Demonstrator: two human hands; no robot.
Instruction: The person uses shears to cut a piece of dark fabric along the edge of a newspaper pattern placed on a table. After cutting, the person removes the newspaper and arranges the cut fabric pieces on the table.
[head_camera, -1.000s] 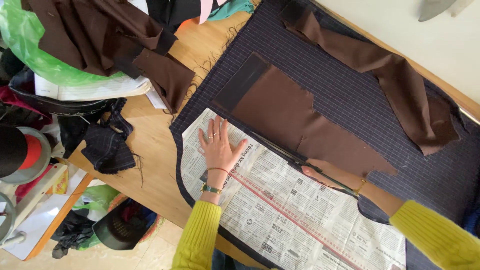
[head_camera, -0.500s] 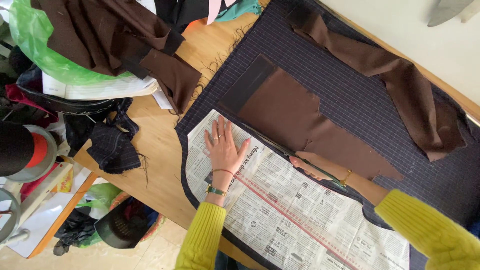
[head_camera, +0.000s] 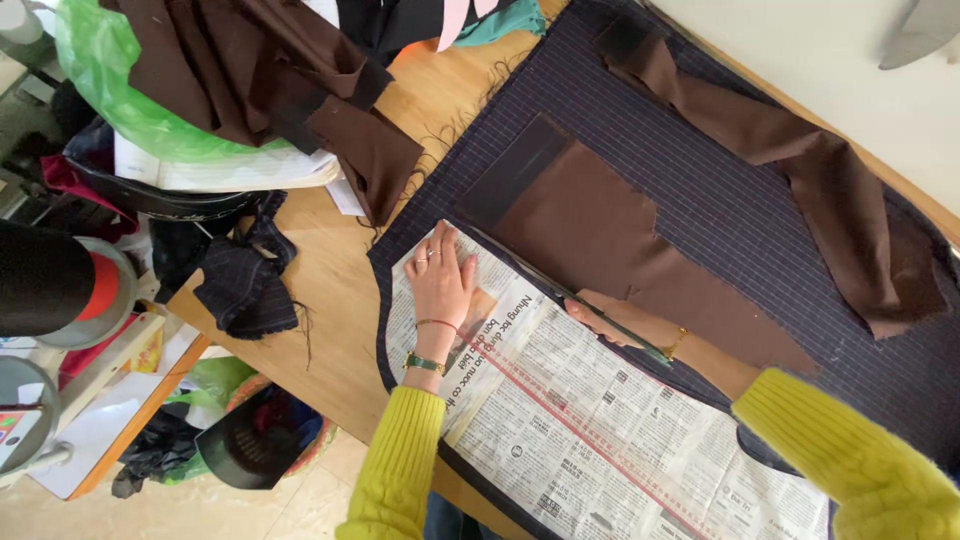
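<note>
Newspaper pattern sheet (head_camera: 600, 430) is taken as landmark; it is laid flat over dark pinstriped fabric (head_camera: 760, 210) on the wooden table (head_camera: 330, 290).

Left hand (head_camera: 440, 285) is pressed palm-down on the sheet's upper-left corner, fingers spread & flat, nothing gripped; rings, thin bracelet & a watch are seen at wrist. Right hand (head_camera: 605, 318) is placed at the sheet's upper edge, fingers curled round a thin green pencil-like marker (head_camera: 625, 335), which is held along that edge. Tip contact w/ cloth can't be told.

A pink measuring tape (head_camera: 580, 430) is stretched diagonally across the sheet, from near the left wrist toward lower right. A brown fabric piece (head_camera: 620, 240) is laid on the pinstripe just above the sheet's upper edge, touching it. A long brown strip (head_camera: 800, 170) is lying further up & right, well apart from the sheet. Left of the sheet, across bare table, a small dark scrap (head_camera: 245, 290) is seen; above that, a heap of brown cloth (head_camera: 250, 70) over a green plastic bag (head_camera: 110, 90).
</note>
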